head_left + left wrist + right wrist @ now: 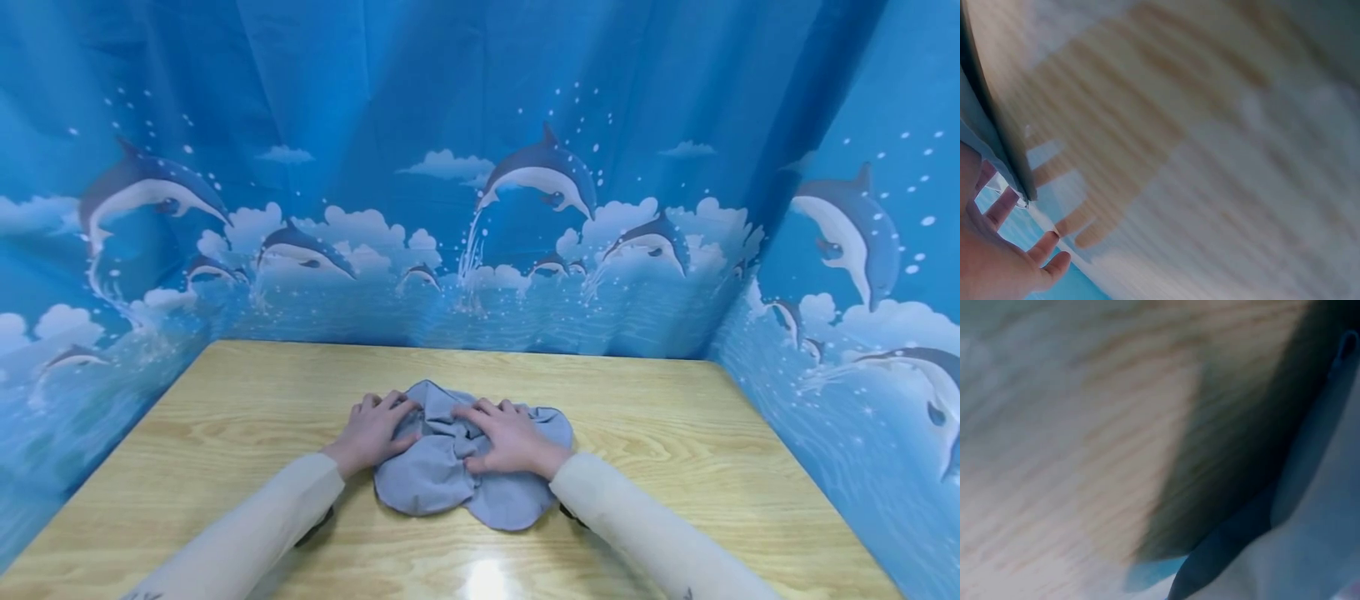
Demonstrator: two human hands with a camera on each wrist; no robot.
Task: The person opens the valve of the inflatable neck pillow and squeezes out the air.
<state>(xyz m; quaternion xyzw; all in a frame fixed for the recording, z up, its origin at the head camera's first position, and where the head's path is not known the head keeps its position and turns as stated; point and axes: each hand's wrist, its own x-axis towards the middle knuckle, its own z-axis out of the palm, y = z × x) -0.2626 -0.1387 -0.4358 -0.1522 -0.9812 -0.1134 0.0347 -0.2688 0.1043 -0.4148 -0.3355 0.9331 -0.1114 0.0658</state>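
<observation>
A grey-blue cloth piece (427, 477) with rounded, petal-like lobes lies on the table in the head view, its middle gathered in folds. My left hand (373, 432) rests on its left edge, fingers spread and thumb apart. On the right part of the cloth lies my right hand (512, 439), with thumb and fingers wide apart. In the left wrist view, the left hand (1004, 262) reaches past a dark cloth edge, its fingers fairly straight. The right wrist view shows cloth (1316, 531) raised off the table at the right; the right hand is hidden there.
The wooden table (660, 408) has a light yellow grain and reflects light near its front edge. Blue curtains (420, 100) printed with dolphins hang behind it and along both sides.
</observation>
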